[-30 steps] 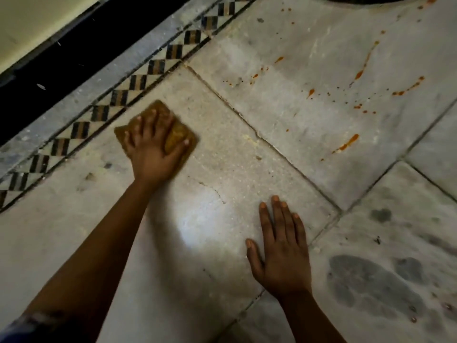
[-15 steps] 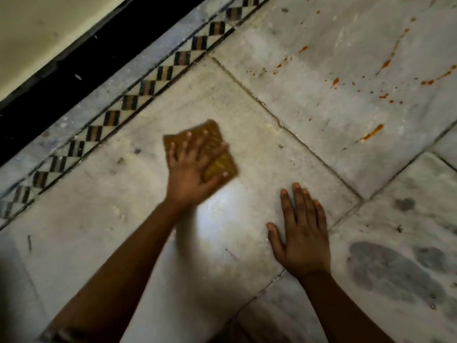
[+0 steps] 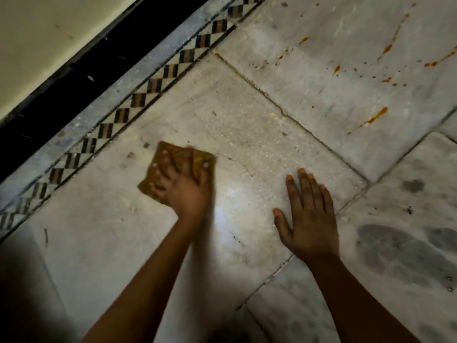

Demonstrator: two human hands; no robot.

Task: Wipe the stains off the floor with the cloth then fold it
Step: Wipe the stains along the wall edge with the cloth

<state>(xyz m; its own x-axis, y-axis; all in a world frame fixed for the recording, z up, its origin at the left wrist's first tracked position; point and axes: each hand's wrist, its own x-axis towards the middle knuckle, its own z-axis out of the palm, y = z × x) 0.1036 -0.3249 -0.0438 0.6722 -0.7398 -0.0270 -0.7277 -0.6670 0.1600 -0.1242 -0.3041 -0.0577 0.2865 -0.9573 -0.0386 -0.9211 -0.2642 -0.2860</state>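
Cloth (image 3: 178,169): brown, bunched flat on floor (image 3: 247,134) slab near patterned border strip (image 3: 138,100).
Left hand (image 3: 184,186): fingers spread, pressing down on cloth, blurred; whether fingers curl into fabric, cannot tell.
Right hand (image 3: 309,219): flat, fingers straight, palm on bare floor, holding nothing; hands well apart.
Stains (image 3: 376,117): orange streaks and spatter on next slab, toward far right corner of view, across joint from cloth; right hand nearer them, but cloth is under left.
Judgement: wiping unfinished, fold not begun.
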